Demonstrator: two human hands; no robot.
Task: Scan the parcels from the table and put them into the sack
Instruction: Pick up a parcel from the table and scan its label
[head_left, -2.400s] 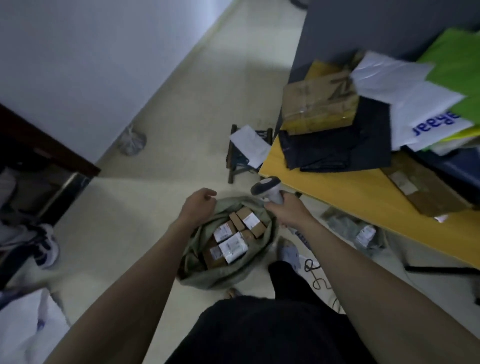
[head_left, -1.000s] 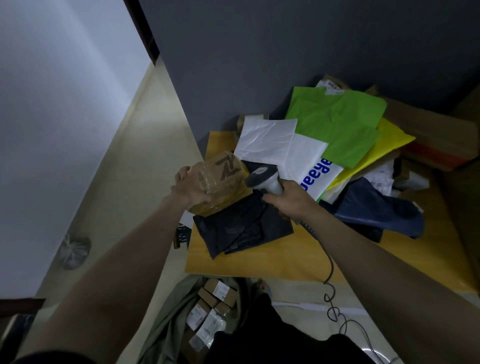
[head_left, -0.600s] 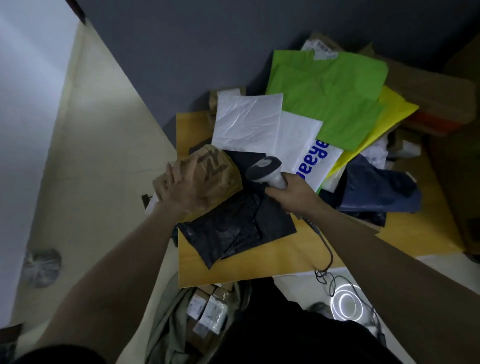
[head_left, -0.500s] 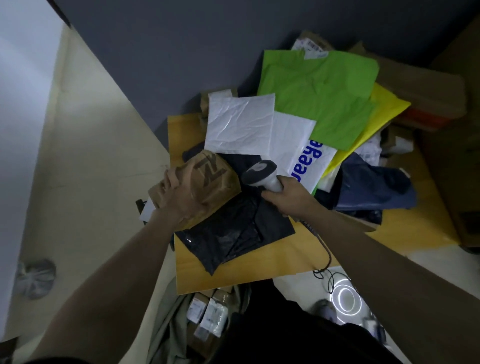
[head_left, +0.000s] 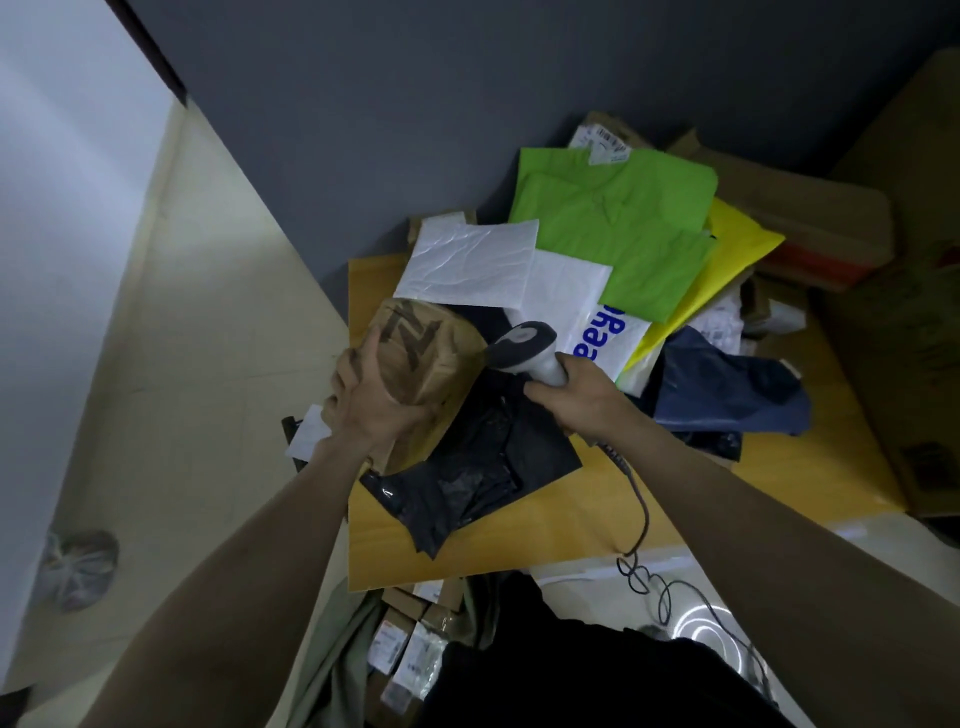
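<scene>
The left hand (head_left: 376, 402) has its fingers clamped on a brown parcel (head_left: 423, 358) above the worktop (head_left: 545, 525); the right hand (head_left: 582, 400) grips the scanner (head_left: 524, 348) beside it. Scanning seems underway; next, find its label, then the sack (head_left: 337, 670).

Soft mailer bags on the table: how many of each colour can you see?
White mailer bags: 2
Green mailer bag: 1
Yellow mailer bag: 1
Black mailer bag: 1
Dark blue mailer bag: 1
Total: 6, counting only bags that plainly show.
</scene>
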